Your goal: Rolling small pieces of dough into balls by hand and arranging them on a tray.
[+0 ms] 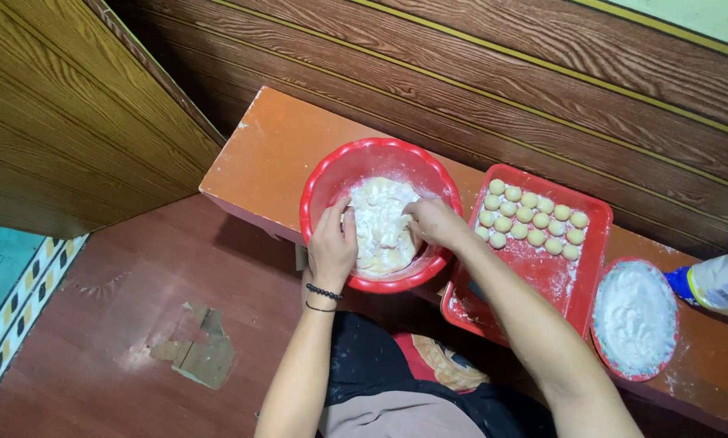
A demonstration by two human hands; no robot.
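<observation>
Forearms reach up from the bottom edge, w/ a dark bead bracelet [324, 291] on the left wrist. Landmark: red bowl [325, 185] on the orange tabletop [283, 146]. Both hands are inside the bowl. Left hand [332, 242] sits at the near-left side, fingers curled and closed onto the dough [380, 219]; right hand [435, 221] comes in from the bowl's right, fingers bent and pressing into the same lump, also gripping it. Dough fills the bowl's middle, pale, floury, ragged on top. It looks soft and sticky, prob. fairly light, would tear or stretch rather than lift clean, so best taken from underneath or by its thicker edges w/ floured fingers. Just right of the bowl: red tray [595, 243] w/ rows of small dough balls [533, 219]. Farther right: red plate [599, 345] of flour [634, 318], then a plastic bottle [721, 282] lying at the frame edge.
</observation>
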